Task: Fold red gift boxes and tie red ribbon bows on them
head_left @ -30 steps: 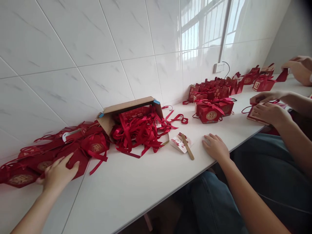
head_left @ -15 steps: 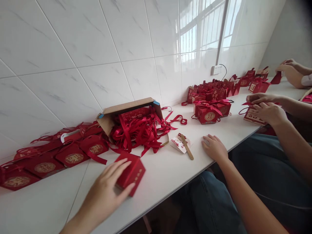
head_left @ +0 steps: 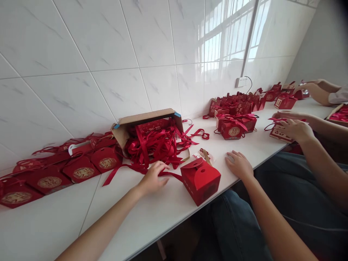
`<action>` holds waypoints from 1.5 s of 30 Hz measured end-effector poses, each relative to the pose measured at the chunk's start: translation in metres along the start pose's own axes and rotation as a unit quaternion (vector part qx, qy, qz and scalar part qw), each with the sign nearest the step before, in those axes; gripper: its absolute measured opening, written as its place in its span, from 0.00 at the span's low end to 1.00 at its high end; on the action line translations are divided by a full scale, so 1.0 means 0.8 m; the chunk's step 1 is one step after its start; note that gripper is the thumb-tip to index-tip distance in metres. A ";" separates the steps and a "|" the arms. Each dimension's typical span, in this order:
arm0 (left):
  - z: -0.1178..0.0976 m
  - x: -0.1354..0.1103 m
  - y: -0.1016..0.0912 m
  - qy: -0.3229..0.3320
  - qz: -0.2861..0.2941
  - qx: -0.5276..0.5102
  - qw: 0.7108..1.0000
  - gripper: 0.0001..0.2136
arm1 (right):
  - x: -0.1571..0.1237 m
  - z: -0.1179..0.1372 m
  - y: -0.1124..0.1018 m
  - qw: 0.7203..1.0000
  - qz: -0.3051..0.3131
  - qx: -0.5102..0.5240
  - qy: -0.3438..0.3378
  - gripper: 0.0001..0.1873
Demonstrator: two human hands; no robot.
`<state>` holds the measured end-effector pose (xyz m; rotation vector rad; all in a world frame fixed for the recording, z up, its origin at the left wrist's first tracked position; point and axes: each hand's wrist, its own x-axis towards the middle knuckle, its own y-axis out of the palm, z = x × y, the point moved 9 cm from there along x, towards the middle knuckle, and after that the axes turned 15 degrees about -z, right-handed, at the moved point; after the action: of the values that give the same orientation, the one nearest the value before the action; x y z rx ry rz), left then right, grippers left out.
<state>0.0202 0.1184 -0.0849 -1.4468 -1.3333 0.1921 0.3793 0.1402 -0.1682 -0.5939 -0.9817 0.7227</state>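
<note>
A red gift box point(head_left: 200, 180) stands opened up near the front edge of the white counter point(head_left: 152, 214). My left hand point(head_left: 153, 177) is just left of it, fingers closed on a red ribbon point(head_left: 127, 169) that trails from the ribbon pile. My right hand point(head_left: 239, 165) lies flat and empty on the counter to the right of the box, fingers spread. A cardboard carton point(head_left: 146, 121) lying on its side spills the tangled red ribbons point(head_left: 156, 145) behind my left hand.
Flat red box blanks point(head_left: 54, 174) lie along the wall at left. A sticker sheet with a wooden stick point(head_left: 203, 156) sits behind the box. Finished beribboned boxes point(head_left: 235, 125) stand at right, where other people's hands point(head_left: 295, 128) work on more boxes.
My left hand brought a flat red box from the left pile to the middle; it now stands opened up, and the hand has moved onto a ribbon. My right hand stayed put.
</note>
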 end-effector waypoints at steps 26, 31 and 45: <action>-0.006 0.005 0.041 -0.119 -0.038 -0.190 0.974 0.06 | -0.126 0.189 -0.117 0.963 0.068 0.262 -0.005 0.39; -0.005 0.017 0.007 -0.245 -0.021 -0.275 0.930 0.08 | -0.125 0.192 -0.121 0.930 0.157 0.332 -0.034 0.38; -0.085 -0.008 -0.035 -0.238 0.089 -0.275 0.927 0.10 | -0.145 0.216 -0.129 0.878 0.245 0.392 -0.125 0.44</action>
<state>0.0501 0.0676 -0.0411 -2.0932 -1.7358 0.3209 0.2106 0.0077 -0.0782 -0.0124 -0.6758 1.5816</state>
